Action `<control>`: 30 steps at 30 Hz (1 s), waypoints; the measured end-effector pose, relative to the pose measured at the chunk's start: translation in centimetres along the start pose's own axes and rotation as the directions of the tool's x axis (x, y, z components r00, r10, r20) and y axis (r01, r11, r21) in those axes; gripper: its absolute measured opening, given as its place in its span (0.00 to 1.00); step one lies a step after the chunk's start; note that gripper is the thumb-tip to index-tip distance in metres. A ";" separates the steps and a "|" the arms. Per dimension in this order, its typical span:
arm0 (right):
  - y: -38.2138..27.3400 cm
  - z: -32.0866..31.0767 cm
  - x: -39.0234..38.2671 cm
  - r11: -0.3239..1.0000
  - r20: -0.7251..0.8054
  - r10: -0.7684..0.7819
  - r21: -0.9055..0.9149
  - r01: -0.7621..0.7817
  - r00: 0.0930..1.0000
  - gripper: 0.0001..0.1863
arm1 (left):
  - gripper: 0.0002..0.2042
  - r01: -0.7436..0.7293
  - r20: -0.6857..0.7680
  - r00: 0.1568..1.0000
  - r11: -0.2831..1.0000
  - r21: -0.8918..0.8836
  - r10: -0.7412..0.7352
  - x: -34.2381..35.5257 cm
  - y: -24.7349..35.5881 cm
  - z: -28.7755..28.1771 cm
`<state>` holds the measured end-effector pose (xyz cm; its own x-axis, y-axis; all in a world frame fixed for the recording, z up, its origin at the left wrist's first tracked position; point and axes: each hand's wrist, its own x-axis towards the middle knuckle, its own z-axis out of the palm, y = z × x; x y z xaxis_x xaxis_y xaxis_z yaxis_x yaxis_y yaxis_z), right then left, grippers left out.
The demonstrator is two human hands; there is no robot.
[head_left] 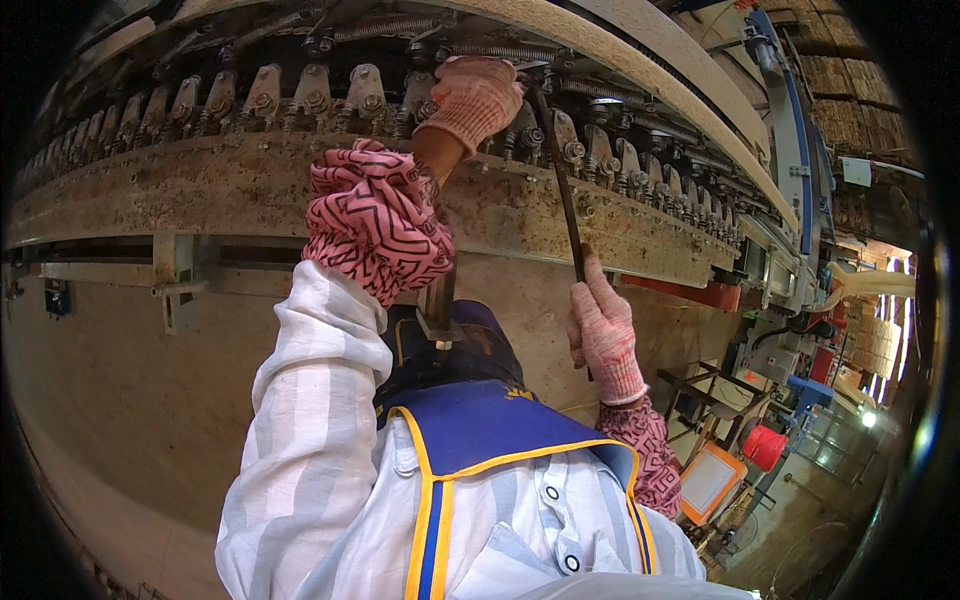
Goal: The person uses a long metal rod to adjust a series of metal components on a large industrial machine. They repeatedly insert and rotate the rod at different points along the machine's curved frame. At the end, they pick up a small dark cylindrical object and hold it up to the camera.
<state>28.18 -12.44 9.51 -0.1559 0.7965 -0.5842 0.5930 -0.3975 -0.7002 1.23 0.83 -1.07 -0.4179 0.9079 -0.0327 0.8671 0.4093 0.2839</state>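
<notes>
A person in a pale striped shirt with a blue, yellow-trimmed vest reaches up to a long, dusty machine [300, 190] that spans the view. The left hand [475, 98], in a pink knitted glove, is raised to the row of metal clamps and springs [310, 95] along the machine's upper edge, fingers curled together over one fitting; whether it grips anything there cannot be told. A pink patterned sleeve cover [375, 220] bunches at that forearm. The right hand [605, 335], gloved likewise, is closed around the lower end of a thin dark metal rod [562, 185], which slants up across the machine's front board to the clamps beside the left hand.
</notes>
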 end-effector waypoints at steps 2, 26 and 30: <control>-0.7 -0.5 0.0 0.999 -0.008 0.018 -0.036 -0.019 1.000 0.28 | 0.21 0.012 0.018 1.000 0.999 -0.035 -0.011 0.7 0.2 0.9; -1.8 -0.7 -0.2 0.974 0.105 0.077 0.205 -0.097 0.992 0.28 | 0.22 0.086 -0.035 0.996 0.996 -0.004 -0.086 0.7 0.8 1.3; 0.0 -0.5 -0.9 0.997 0.049 0.043 0.057 -0.046 0.998 0.27 | 0.23 -0.011 0.139 0.990 0.977 0.213 -0.019 -0.7 1.1 -1.2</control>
<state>28.66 -12.93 10.23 -0.1692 0.7553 -0.6332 0.5532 -0.4589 -0.6952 2.18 0.54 0.43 -0.3928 0.9037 -0.1707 0.9094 0.4092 0.0738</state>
